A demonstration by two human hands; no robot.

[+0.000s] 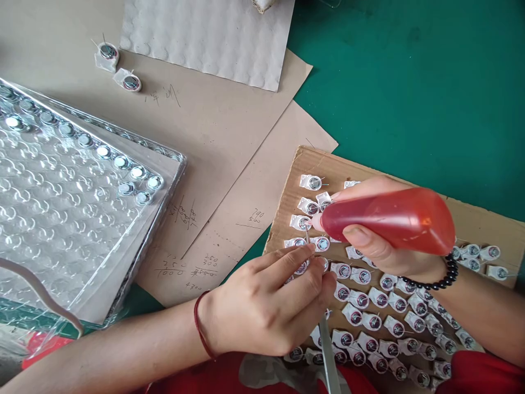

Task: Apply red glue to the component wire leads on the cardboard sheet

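Observation:
My right hand (381,251) is wrapped round a red squeeze bottle (394,219), tipped so its nozzle points left and down at a small round metal part (304,222) with a white paper tab. My left hand (270,301) pinches metal tweezers (328,355). Their thin tip reaches up to that same part, close to the nozzle; whether either touches it I cannot tell. Many similar tabbed parts (377,298) with thin wire leads lie in rows on a brown cardboard sheet (328,158) under both hands.
At left, a clear plastic tray (61,219) holds several shiny round parts along its upper edge. Two tabbed parts (130,82) lie on brown paper (229,137) with handwritten figures. A dimpled grey sheet (209,38) is at the top, and a green mat (410,82) spreads beyond.

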